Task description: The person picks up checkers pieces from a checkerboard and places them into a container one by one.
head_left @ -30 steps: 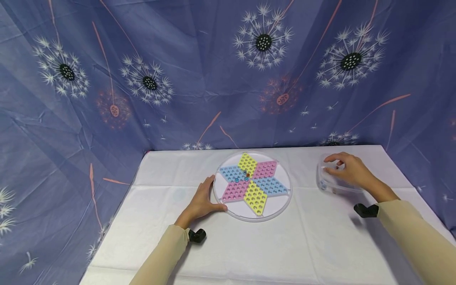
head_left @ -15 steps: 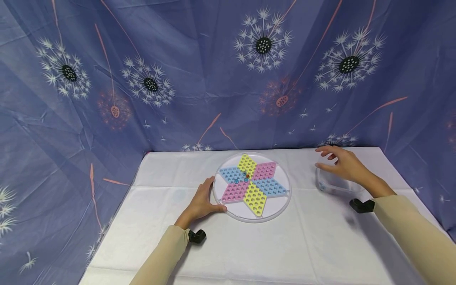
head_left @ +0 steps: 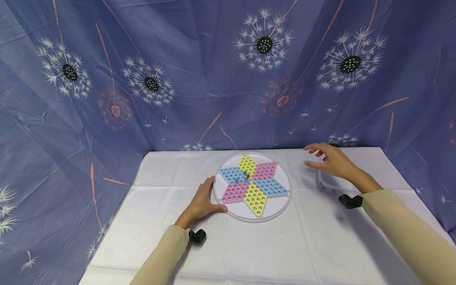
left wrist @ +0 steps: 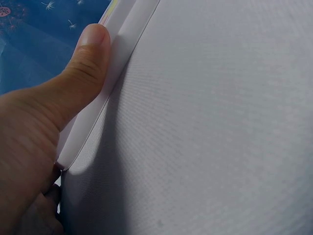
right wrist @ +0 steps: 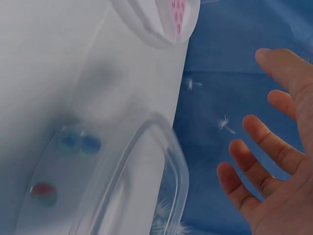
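A round Chinese checkers board (head_left: 229, 202) with a star of yellow, pink and blue points lies on the table. Several marbles (head_left: 236, 181), blue ones and one orange-brown, sit near its centre. Along the board's left rim rests my left hand (head_left: 201, 201), fingers spread at the edge; in the left wrist view the straight thumb (left wrist: 88, 63) lies against the rim. My right hand (head_left: 333, 161) hovers above the left side of a clear plastic box (head_left: 335, 189), partly hiding it. Its fingers are loosely bent and hold nothing. Blue and red marbles (right wrist: 44, 192) show through the box wall.
A white cloth (head_left: 249, 253) covers the table. Behind and to the left hangs a blue curtain (head_left: 199, 71) with dandelion prints, meeting the table's back edge. Both wrists carry small black cameras (head_left: 350, 201).
My right hand has risen off the clear box and moved left toward the board, its fingers opening out. The left hand and the board have stayed in place.
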Action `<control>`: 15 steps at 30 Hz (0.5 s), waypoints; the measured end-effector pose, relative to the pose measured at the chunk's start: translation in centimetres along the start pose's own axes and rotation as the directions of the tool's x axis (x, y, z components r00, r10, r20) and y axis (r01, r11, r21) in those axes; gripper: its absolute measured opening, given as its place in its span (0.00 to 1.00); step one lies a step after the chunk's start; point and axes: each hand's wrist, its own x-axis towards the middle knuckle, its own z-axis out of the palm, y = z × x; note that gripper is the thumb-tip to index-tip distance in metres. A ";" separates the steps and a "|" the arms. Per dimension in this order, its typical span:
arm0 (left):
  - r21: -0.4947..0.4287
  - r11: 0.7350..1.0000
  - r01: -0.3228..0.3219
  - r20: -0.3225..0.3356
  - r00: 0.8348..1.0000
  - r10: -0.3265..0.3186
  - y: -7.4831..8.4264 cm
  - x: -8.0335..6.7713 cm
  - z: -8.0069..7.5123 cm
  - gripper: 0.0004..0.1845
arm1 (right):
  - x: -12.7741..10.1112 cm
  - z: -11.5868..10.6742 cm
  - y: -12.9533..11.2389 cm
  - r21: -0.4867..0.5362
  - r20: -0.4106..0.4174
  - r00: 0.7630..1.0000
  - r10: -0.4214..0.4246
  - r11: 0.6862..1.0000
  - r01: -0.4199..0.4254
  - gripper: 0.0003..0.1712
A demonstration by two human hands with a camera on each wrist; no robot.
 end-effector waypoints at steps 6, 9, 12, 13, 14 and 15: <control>0.003 1.000 -0.008 -0.004 1.000 0.008 -0.2 0.0 0.0 0.69 | 1.4 1.1 -1.0 0.023 -0.005 1.000 -0.024 0.999 0.024 0.28; 0.006 1.000 -0.012 -0.006 1.000 0.012 -0.2 0.0 0.0 0.69 | 2.2 1.8 -1.7 0.049 0.011 0.999 -0.032 0.998 0.031 0.29; 0.009 1.000 -0.013 -0.006 1.000 0.013 -0.3 0.0 0.0 0.69 | 3.1 2.7 -2.2 0.070 0.029 0.998 -0.052 0.996 0.050 0.30; 0.011 1.000 -0.016 -0.007 1.000 0.016 -0.3 0.1 0.0 0.69 | 3.4 3.0 -2.4 0.075 0.034 0.998 -0.062 0.995 0.059 0.30; 0.013 1.000 -0.017 -0.005 1.000 0.017 -0.3 0.1 0.0 0.69 | 3.7 3.3 -2.6 0.078 0.039 0.997 -0.070 0.995 0.067 0.30; 0.015 1.000 -0.017 -0.005 1.000 0.017 -0.3 0.1 0.1 0.69 | 4.0 3.6 -2.8 0.081 0.044 0.996 -0.078 0.994 0.074 0.30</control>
